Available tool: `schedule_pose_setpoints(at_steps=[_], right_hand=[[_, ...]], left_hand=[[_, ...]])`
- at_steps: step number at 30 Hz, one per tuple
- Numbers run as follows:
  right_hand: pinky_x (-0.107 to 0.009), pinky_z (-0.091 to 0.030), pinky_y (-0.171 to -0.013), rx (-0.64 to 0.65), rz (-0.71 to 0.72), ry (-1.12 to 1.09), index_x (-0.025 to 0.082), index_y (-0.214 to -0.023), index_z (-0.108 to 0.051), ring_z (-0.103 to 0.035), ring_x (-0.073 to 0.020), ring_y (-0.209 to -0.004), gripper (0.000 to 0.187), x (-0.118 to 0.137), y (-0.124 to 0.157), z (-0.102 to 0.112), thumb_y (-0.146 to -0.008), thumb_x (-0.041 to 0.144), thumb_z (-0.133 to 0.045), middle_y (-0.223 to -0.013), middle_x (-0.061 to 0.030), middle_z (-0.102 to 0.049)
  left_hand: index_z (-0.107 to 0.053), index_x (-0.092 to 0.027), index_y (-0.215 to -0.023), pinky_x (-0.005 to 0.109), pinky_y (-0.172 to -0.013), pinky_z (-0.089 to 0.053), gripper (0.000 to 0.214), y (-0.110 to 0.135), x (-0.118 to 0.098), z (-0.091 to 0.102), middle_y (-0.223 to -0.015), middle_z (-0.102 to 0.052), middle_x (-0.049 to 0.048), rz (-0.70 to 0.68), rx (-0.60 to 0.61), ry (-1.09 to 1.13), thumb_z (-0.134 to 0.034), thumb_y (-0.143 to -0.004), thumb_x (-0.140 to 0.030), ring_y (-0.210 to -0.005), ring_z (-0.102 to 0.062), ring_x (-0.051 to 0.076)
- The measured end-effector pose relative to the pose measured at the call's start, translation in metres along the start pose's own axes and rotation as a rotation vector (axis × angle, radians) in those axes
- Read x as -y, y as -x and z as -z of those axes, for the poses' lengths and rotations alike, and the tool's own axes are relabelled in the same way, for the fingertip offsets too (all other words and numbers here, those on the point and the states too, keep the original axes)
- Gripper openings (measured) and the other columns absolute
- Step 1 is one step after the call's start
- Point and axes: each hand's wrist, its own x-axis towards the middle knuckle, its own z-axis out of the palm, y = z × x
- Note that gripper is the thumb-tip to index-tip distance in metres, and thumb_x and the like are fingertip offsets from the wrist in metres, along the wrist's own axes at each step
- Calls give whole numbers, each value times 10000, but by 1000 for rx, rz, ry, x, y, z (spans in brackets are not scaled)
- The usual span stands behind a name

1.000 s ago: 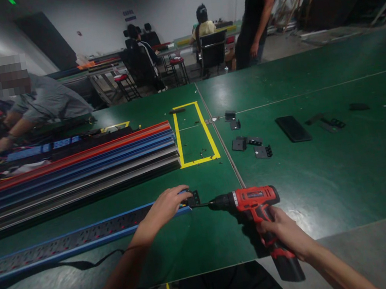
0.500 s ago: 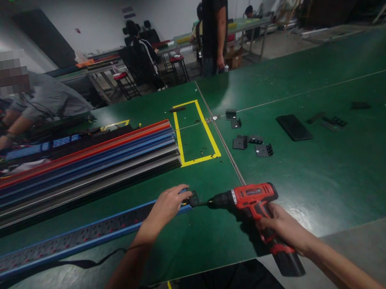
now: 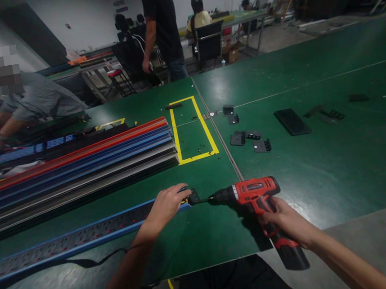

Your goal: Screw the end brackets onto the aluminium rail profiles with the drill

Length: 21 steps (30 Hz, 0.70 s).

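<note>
Green workbench (image 3: 330,166) spans the head view, with a white-walled workshop behind. Co-worker in black (image 3: 161,21) at 12 o'clock, now further left than a second ago; co-worker in grey (image 3: 40,98) at 10. Stacked red, blue and grey channels (image 3: 71,167) at 9, ending just beside the yellow tape rectangle (image 3: 176,137) near centre. Loose black brackets (image 3: 262,145) and a black plate (image 3: 291,122) at 3.

Blue channel (image 3: 125,228) with socket-like cutouts, probably a power strip, lies flat at 8, its end towards 6. Black end bracket (image 3: 194,196) sits at that end, at 6. Left hand (image 3: 166,205) at 7: fingers close together, bent over the bracket; thumb unclear, can't tell if it's a true pinch. Right hand (image 3: 289,219) at 4: fingers wrapped round the grip of the red cordless drill (image 3: 257,189), bit pointing to 9 at the bracket; contact too small to confirm.

Change: both hands stay nearly put; bracket looks slightly more slanted, though blur makes that uncertain. Judgement: drilling or screwing at the bracket is in hand, and it needs steadying.
</note>
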Motion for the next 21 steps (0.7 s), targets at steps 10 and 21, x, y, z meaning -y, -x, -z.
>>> schedule_pose_setpoints(at_steps=[10,21], right_hand=[[-298,-483,-512,38,-4,-8,227,-872,-512,-633,-161,-523,266,7,-1,-4,-652,223,-663,-652,43,-618],[-316,-500,-516,43,-140,61,240,-878,-528,-650,-184,-541,279,16,-8,-3,-707,354,-717,-674,18,-652]], left_hand=[[-712,-255,-1270,415,-1001,-583,509,2,0,2,-1412,-666,111,-12,18,33,-591,-879,48,-1209,-694,266],[-728,-275,-1242,418,-1050,-552,577,3,4,-2,-1426,-658,87,-16,9,80,-590,-821,96,-1250,-667,263]])
